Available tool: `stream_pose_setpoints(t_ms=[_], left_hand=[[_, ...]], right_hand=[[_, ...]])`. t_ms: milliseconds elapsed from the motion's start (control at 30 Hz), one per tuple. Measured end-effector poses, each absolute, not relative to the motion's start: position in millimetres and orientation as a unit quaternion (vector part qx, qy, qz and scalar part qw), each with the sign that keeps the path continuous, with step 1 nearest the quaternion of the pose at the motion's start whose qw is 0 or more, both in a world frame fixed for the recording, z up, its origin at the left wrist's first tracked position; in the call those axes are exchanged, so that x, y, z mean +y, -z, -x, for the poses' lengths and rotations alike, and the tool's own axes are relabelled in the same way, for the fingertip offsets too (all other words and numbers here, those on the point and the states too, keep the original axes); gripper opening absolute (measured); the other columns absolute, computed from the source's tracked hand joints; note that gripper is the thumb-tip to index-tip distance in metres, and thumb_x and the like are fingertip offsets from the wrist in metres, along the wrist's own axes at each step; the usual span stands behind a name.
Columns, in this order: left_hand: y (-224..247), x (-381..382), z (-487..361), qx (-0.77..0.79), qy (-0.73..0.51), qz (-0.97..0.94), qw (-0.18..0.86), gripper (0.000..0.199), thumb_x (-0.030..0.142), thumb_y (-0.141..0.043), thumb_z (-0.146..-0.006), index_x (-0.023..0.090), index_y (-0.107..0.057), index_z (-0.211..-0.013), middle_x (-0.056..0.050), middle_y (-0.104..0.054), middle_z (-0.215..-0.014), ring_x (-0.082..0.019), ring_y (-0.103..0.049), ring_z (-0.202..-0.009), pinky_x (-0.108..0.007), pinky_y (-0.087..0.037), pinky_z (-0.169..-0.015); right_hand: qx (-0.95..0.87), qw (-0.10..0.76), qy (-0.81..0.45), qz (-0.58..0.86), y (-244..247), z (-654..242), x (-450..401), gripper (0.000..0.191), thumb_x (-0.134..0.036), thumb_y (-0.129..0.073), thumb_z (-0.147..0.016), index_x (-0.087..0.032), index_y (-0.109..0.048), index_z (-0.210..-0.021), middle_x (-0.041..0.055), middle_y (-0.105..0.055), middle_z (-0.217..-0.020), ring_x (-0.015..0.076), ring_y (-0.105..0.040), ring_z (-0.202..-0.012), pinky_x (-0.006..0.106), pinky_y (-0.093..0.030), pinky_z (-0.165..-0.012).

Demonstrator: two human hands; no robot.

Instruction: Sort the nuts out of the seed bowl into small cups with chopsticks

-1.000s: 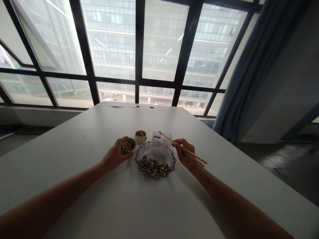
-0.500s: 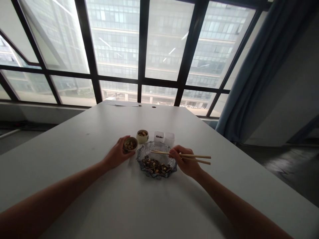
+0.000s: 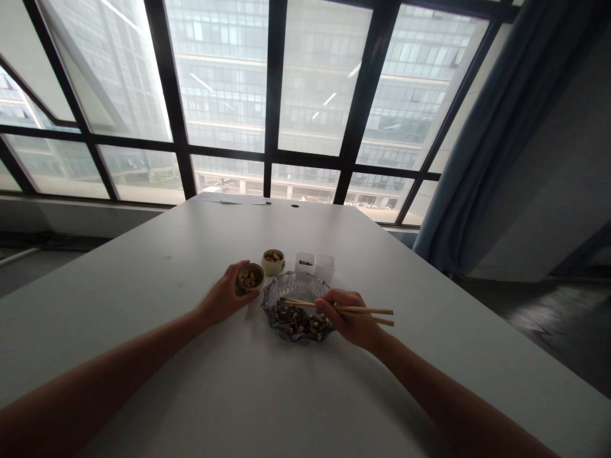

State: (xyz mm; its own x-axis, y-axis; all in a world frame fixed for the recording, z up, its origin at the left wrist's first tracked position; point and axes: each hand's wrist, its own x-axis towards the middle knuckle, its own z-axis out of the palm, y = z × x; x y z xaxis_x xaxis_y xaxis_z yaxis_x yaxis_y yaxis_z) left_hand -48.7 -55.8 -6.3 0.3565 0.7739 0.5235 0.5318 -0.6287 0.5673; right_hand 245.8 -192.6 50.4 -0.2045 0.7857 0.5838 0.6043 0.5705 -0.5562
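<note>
My left hand is wrapped round a small cup that holds brownish, nut-like pieces. A pair of wooden chopsticks is in my right hand, their tips inside a scalloped glass bowl. Dark and tan pieces, perhaps seeds and nuts, lie in the bowl, and the chopstick tips touch or hover just over them at the left side. Whether a piece is pinched between the tips is too small to tell.
Behind the bowl stand a second small cup with pieces inside and two translucent square containers, the left container with a few bits in it. Papers lie at the white table's far end, by the windows. A blue curtain hangs at the right.
My right hand has moved left and slightly down, bringing the chopstick tips lower onto the pieces in the glass bowl. My left hand and its cup have hardly moved.
</note>
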Motion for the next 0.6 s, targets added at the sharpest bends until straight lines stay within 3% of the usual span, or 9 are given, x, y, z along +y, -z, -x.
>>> stream_pose_setpoints(t_ms=[300, 500, 600], left_hand=[[6.9, -55.6, 48.3, 0.402, -0.404, -0.808, 0.15, 0.072, 0.046, -0.072, -0.077, 0.022, -0.044, -0.139, -0.013, -0.058, -0.135, -0.03, -0.061, -0.12, -0.047, -0.051, -0.103], [6.4, -55.9, 47.4, 0.405, -0.404, -0.806, 0.152, 0.073, 0.047, -0.072, -0.077, 0.02, -0.044, -0.139, -0.014, -0.057, -0.137, -0.031, -0.06, -0.122, -0.048, -0.05, -0.105], [6.3, -55.9, 47.1, 0.402, -0.409, -0.806, 0.147, 0.071, 0.047, -0.071, -0.077, 0.021, -0.045, -0.138, -0.014, -0.058, -0.136, -0.031, -0.061, -0.121, -0.048, -0.051, -0.104]], right_hand=[[-0.761, 0.454, -0.124, 0.448, -49.5, -245.7, -194.1, 0.042, -0.051, -0.058, -0.096, -0.02, -0.068, -0.07, 0.0031, -0.068, -0.059, 0.0133, -0.059, -0.051, 0.024, -0.046, -0.052], [-0.559, 0.625, -0.278, 0.468, -43.5, -256.4, -174.9, 0.05, -0.068, -0.067, -0.083, -0.019, -0.067, -0.071, 0.0066, -0.072, -0.06, 0.0181, -0.067, -0.053, 0.029, -0.055, -0.053], [-0.507, 0.652, -0.317, 0.467, -43.0, -262.1, -167.5, 0.052, -0.069, -0.073, -0.075, -0.017, -0.067, -0.071, 0.0071, -0.072, -0.058, 0.0182, -0.066, -0.052, 0.03, -0.056, -0.051]])
